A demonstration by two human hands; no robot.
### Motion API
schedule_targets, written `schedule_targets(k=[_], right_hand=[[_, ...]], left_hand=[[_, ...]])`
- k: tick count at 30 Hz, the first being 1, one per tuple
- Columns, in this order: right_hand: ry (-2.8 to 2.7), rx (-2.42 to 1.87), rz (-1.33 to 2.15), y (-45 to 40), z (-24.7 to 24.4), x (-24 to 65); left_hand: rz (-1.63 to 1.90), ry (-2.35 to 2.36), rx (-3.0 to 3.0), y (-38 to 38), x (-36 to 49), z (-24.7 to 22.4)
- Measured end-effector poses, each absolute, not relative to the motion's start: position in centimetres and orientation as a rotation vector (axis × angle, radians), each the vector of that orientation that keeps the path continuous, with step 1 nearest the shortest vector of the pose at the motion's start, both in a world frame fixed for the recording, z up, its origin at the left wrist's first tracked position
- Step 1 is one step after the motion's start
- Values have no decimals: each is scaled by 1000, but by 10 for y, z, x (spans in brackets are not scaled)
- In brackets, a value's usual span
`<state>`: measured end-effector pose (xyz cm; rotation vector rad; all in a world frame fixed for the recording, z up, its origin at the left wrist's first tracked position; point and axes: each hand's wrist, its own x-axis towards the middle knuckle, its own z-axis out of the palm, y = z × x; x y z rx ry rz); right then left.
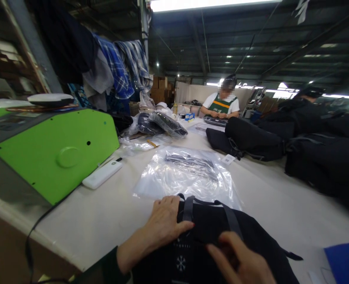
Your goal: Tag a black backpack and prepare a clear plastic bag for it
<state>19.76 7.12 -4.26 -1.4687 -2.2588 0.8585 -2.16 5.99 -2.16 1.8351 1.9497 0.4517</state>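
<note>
A black bag [204, 260] with dark grey straps [232, 219] and a white snowflake print lies on the table right in front of me. At its upper left edge, my left hand [165, 217] grips the fabric, fingers over the rim and thumb on the front beside a strap. My right hand [241, 256] is over the front of the bag, right of the print, its fingers curled and somewhat blurred. Whatever lies between those fingers is too dark to make out. Just beyond the bag, a clear plastic bag [153, 179] lies flat with dark strips showing in it.
A green machine [59, 154] stands at left beside a white handheld device [102, 174]. Plastic-wrapped dark bags [168, 124] lie farther back. Black bags [254, 138] are piled at right, with a white tag [228, 159]. Across the table [269, 193] a co-worker [222, 104] handles a wrapped item.
</note>
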Motion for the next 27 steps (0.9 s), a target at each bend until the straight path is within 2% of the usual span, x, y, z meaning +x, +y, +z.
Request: schedule_targets(k=[2,4,8,15,21,24,27], right_hand=[[-2163,-1489,530,97,-33,218],[-2207,-1543,446,124,-29,234],[-2326,-1737,752,156,-28,245],[-2388,-1613,826,168,-17,224],[-2280,-1535,920,171,-26,218],[-2200,-1616,892,167,-26,216],[-2026,-1415,1139,160,-20,222]], left_hand=[[404,1896,1851,64,-26,-18],[374,1822,1875,70,-30,-14],[316,1757,1870,83,-32,-6],[386,1766,1864,91,-25,-17],[1001,1374,1739,85,-30,-31],[1066,1176,1846,79,-28,-25],[1050,1124,1867,74,-26,-19]])
